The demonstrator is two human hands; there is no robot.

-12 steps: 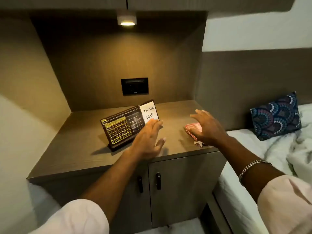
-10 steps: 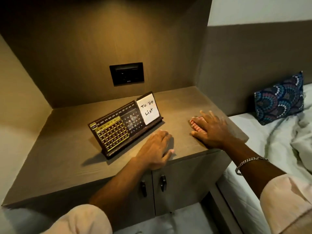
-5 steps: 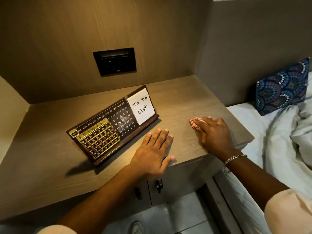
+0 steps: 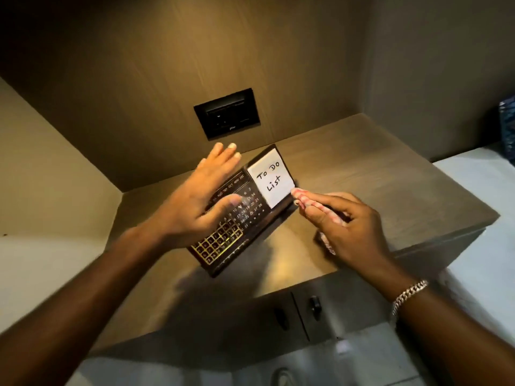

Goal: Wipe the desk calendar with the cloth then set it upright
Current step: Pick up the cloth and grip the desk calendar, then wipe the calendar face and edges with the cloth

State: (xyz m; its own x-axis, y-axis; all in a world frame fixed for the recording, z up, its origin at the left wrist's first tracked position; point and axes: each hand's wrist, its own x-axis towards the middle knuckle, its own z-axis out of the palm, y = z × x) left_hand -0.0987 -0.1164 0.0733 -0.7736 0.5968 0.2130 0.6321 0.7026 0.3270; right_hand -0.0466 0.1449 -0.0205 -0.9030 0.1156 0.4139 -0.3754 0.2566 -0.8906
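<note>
On a wood-grain counter (image 4: 376,190) in a panelled alcove, the desk calendar (image 4: 245,218) stands between the hands: left hand (image 4: 195,207) spread open at 9 o'clock, right hand (image 4: 345,232) clutching the cloth (image 4: 302,200) at 3 o'clock.

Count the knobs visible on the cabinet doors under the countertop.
2. The left knob sits on the left door, the right knob on the right door, either side of the door seam. None seems hidden, though the lower cabinet is dim.
</note>
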